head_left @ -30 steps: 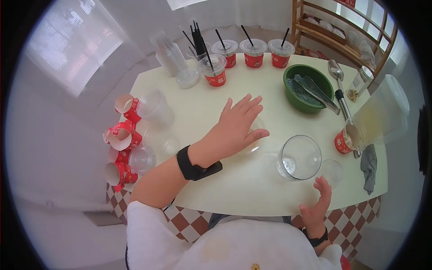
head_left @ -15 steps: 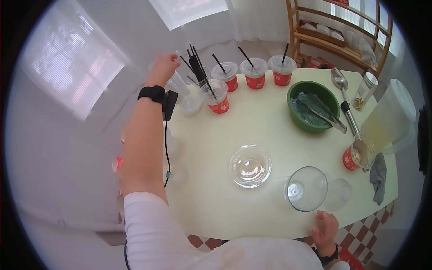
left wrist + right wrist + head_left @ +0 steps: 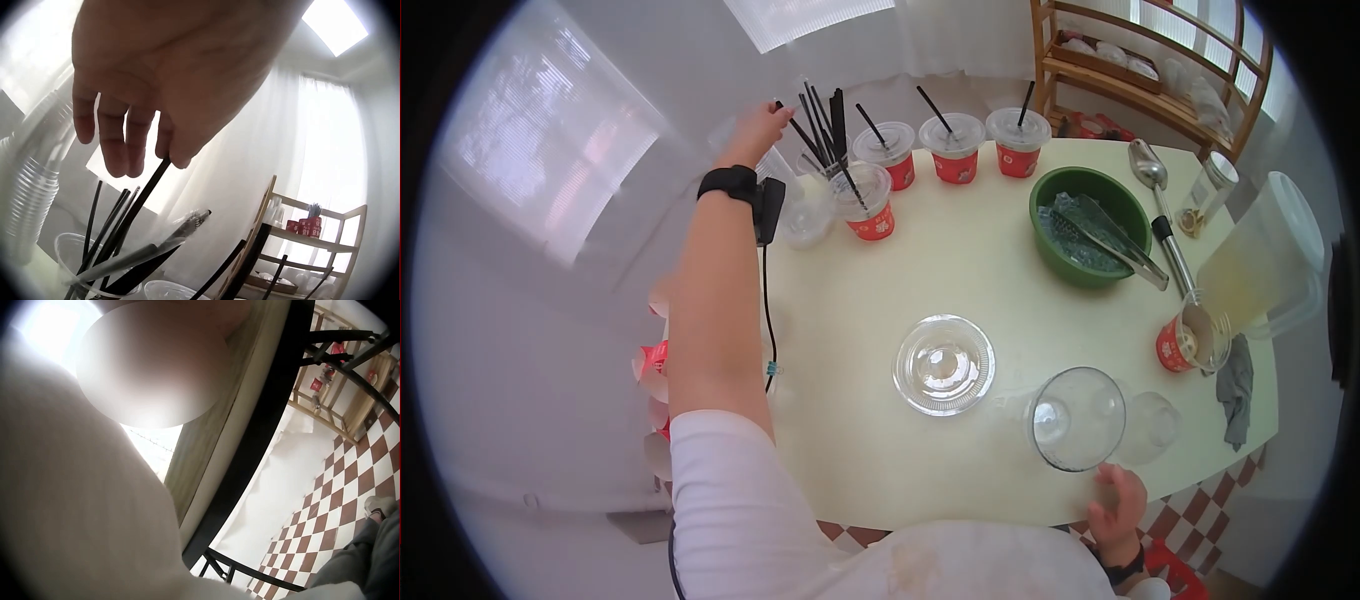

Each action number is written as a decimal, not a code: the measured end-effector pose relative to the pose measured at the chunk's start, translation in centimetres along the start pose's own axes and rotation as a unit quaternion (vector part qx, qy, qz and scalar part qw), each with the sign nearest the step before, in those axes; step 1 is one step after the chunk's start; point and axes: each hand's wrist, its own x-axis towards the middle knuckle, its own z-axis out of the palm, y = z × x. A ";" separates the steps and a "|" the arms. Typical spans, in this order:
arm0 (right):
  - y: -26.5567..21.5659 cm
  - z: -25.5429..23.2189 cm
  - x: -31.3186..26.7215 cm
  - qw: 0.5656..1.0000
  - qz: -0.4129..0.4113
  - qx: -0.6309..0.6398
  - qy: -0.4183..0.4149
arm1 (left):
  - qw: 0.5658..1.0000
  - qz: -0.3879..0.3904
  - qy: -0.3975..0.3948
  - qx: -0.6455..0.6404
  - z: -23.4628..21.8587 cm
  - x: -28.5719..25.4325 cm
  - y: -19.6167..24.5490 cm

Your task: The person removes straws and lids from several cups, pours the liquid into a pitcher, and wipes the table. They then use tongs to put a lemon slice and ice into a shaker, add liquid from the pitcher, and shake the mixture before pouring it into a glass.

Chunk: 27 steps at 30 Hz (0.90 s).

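At the far left of the table, my left hand reaches over a clear cup of straws. In the left wrist view its thumb and forefinger pinch the upper end of a black straw, whose lower part slants down among other straws in the clear cup. The remaining fingers hang down beside it. My right hand stays at the table's front edge, fingers loosely bent and holding nothing, just below a clear glass container. A round clear plastic lid lies mid-table.
Several red cups with lids and straws stand along the back. Beside the straws is a stack of clear cups. To the right are a green bowl with tongs, a steel scoop, a pitcher and a grey cloth.
My left hand has moved from above the clear lid to the straws at the back left and now pinches one. The right hand stays near the front edge.
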 end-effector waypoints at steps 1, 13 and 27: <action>0.1 0.0 -0.1 1.000 -0.001 -0.002 0.000 | 0.998 0.017 0.053 -0.042 -1.0 -0.6 0.4; 0.2 0.2 -0.2 0.999 0.010 0.038 0.013 | 0.873 0.211 0.042 -0.438 -6.3 -23.2 10.2; -0.3 0.5 0.4 0.998 0.014 0.046 0.030 | 0.949 0.194 -0.122 -0.218 0.6 -29.8 10.9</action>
